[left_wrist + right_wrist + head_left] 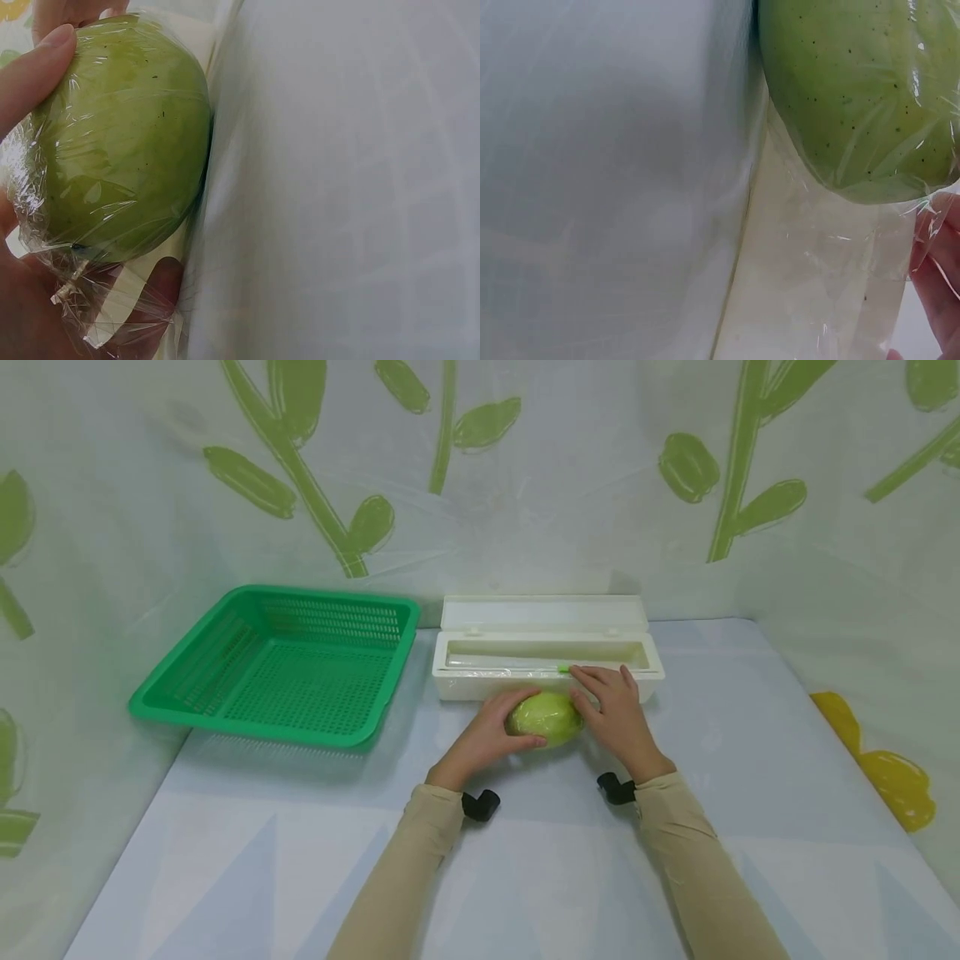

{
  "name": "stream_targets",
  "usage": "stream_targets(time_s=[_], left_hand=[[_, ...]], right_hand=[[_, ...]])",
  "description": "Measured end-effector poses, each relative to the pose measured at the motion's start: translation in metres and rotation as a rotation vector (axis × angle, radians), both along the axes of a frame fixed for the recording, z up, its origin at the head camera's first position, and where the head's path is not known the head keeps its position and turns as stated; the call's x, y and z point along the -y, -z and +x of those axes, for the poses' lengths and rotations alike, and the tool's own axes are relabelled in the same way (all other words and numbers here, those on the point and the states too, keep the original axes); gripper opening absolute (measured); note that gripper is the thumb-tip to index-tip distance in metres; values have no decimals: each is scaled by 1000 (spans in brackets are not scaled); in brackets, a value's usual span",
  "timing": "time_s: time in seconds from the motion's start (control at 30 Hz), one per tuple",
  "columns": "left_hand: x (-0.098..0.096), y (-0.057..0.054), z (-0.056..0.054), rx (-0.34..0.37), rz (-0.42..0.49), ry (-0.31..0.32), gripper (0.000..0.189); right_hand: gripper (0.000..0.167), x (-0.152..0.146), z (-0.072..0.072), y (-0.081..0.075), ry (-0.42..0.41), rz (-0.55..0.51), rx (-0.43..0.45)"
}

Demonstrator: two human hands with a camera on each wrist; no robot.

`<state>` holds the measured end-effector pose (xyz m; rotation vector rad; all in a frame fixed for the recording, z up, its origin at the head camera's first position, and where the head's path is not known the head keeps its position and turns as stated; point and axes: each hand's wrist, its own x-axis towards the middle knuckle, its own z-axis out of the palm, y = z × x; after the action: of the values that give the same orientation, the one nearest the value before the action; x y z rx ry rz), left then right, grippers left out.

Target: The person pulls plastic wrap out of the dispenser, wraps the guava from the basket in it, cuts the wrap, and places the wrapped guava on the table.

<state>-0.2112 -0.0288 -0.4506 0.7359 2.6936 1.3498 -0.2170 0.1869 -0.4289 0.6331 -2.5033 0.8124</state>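
Evidently the left hand (491,729) grips the film-wrapped green fruit (547,718) on the table (540,868), thumb and fingers curled round one end — the right hand (618,717), fingers loosely extended, rests against its other side, just before the white box (480,687).

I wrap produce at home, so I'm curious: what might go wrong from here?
The clear film is bunched at one end of the green fruit, so it may seal poorly there. The fruit is rounded and might roll if the left hand loosened its hold. The right hand is close to the small green piece on the white box, so a stray movement might knock it.
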Motion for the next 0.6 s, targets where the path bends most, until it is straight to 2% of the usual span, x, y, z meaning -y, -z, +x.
stream_targets(time_s=[0.3,0.6], left_hand=[[-1,0,-1,-7,-7,-3,73],[-1,-1,0,1,0,-5,72]], right_hand=[[35,-1,0,-2,-13,16,1],[36,-1,-1,-12,-44,72,30]])
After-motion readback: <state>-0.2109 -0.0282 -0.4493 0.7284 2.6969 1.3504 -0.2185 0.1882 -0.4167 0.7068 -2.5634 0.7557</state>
